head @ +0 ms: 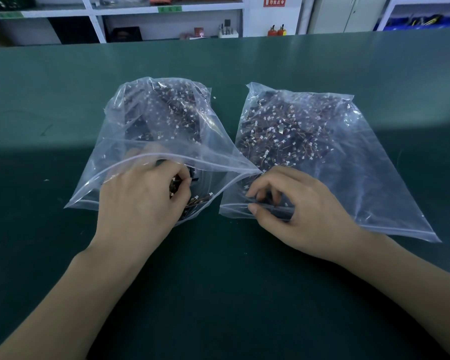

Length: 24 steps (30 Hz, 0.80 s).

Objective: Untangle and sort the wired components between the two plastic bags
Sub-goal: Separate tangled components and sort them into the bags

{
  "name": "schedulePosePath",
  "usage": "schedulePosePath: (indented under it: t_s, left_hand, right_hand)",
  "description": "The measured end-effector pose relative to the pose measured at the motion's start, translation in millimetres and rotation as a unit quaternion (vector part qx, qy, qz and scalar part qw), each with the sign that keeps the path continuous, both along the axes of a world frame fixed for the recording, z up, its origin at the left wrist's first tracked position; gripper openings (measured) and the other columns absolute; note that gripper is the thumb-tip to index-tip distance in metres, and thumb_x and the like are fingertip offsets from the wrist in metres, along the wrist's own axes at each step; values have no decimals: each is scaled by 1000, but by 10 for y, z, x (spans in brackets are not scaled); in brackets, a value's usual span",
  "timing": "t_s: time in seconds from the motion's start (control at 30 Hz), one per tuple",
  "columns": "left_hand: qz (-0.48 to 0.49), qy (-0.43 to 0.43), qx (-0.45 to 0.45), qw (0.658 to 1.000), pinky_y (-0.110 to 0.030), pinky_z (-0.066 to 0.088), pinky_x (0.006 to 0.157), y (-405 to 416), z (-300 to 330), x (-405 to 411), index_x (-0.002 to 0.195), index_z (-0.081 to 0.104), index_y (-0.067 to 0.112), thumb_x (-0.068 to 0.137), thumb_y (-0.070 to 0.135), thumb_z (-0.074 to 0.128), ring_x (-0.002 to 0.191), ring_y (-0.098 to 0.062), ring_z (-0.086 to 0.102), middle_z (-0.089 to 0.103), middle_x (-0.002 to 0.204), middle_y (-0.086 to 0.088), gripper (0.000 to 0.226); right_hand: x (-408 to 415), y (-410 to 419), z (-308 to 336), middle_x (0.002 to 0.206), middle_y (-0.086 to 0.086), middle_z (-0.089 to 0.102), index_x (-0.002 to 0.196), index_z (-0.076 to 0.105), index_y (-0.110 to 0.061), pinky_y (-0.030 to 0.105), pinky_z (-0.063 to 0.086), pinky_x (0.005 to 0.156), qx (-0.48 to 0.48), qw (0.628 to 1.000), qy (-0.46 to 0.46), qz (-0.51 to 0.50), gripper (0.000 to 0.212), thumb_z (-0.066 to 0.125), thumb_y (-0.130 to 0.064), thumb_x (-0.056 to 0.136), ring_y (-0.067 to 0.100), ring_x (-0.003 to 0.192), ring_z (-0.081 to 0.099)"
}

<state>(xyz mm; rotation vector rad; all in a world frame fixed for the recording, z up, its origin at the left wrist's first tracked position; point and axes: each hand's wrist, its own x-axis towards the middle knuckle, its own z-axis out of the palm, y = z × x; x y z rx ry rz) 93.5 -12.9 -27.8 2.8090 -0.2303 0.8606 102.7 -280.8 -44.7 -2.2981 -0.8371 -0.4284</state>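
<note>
While left hand [140, 201] pinches wired parts [190, 201] inside left bag [151, 120] | right hand [294, 203] pinches right bag [322, 141] mouth | parts light, snag-prone: take by connectors.

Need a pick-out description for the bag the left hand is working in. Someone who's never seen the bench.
On the green bench two clear zip bags of wired components lie side by side. Take the left bag: its mouth gapes wide toward the person, with the left hand reaching in. The right bag lies flatter.
</note>
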Motion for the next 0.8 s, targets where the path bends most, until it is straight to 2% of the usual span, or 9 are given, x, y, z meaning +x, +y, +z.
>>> schedulePosePath:
  t_s: [0.13,0.33,0.43,0.53,0.6,0.67,0.8]
  left_hand:
    - [-40,-53,-31,997,-31,41,56,-65,35,-35,89,69,25,94,23,72,73,-20,60,66,86,10,6]
    - [-167,-95,-45,980,-33,49,59,-220,-26,-111,96,68,26,103,26,63,86,-9,58,65,92,15,9]
    - [-226,-92,-76,967,-28,49,71,-302,-74,-147,98,72,21,104,22,67,87,-12,60,67,95,14,8]
    - [-249,-79,-99,960,-25,48,78,-383,-113,-169,99,75,18,104,19,69,86,-12,60,67,94,12,7]
    - [-259,-65,-112,957,-29,50,77,-400,-125,-172,100,75,17,103,20,70,86,-12,61,68,94,11,6]
    - [-257,-50,-136,955,-29,50,77,-399,-131,-181,104,74,19,102,24,71,90,-10,61,66,98,14,6]
    - [-209,-20,-236,949,-21,49,79,-409,-104,-205,122,60,32,99,41,68,106,-8,61,54,118,26,26]
  right_hand:
    - [-3,15,5,89,-10,62,100,72,-19,39,54,76,27,1000,8,8,11,72,-29,97,13,80,61]
    - [-8,41,-17,84,1,65,93,76,-12,42,51,74,71,997,43,9,34,53,-34,108,22,81,63]
    - [-33,74,25,82,-1,66,91,74,-27,38,51,73,106,992,72,16,33,48,-36,111,22,82,65]
    - [-51,110,73,80,-15,67,87,66,-38,28,49,74,117,989,80,35,28,51,-35,110,19,82,66]
    - [-56,119,67,79,-17,67,83,65,-35,23,47,76,121,988,85,42,28,54,-34,109,17,80,66]
    - [-59,114,43,77,-11,66,82,67,-25,23,47,74,138,984,103,45,29,56,-34,107,16,77,64]
    - [-57,96,17,75,-3,63,85,67,-15,31,47,69,163,978,117,54,28,60,-32,105,19,72,58]
